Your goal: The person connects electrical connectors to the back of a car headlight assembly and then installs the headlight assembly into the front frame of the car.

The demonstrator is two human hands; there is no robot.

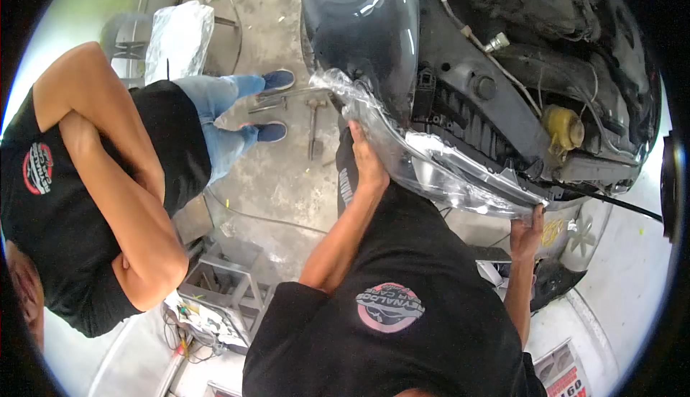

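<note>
A long, clear car headlight (438, 167) lies against the front corner of a dark car, below the fender (359, 30). Clear plastic film covers it, with a crumpled end near the fender. My left hand (368, 158) is closed along its outer edge, fingers pointing up and the palm partly hidden. At the narrow right end, my right hand (528, 230) grips the headlight's tip between thumb and fingers.
The engine bay shows a yellow-capped part (564, 129) and loose wiring. To the left stands another person (108, 174) with folded arms. A hammer (314, 125) lies on the concrete floor. A grey step stool (226, 275) and a plastic-covered chair (180, 37) stand nearby.
</note>
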